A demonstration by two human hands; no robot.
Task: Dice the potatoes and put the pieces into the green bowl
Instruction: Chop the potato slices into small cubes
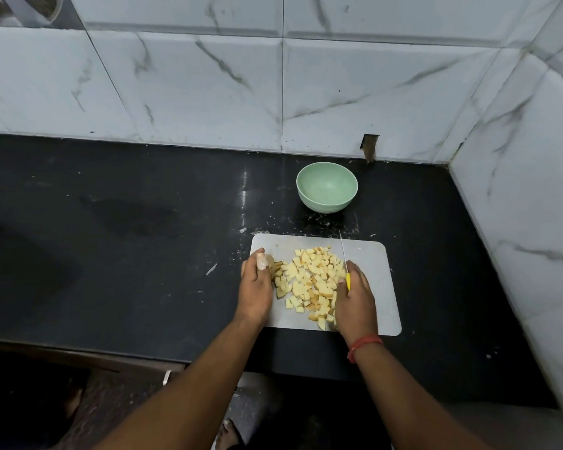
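Note:
A heap of pale yellow diced potato pieces (309, 280) lies on a grey cutting board (377, 287) near the counter's front edge. My left hand (255, 287) rests edge-down against the heap's left side, fingers together, holding nothing that I can see. On the heap's right side, my right hand (355, 300) grips a knife with a yellow handle (347, 280); its thin blade points away toward the bowl. The green bowl (326, 187) stands empty on the counter just behind the board.
The black counter (127, 238) stretches left, with small white scraps near the board. Marble-tiled walls (208, 82) close off the back and right side. The counter's front edge runs below the board; a foot and floor show beneath.

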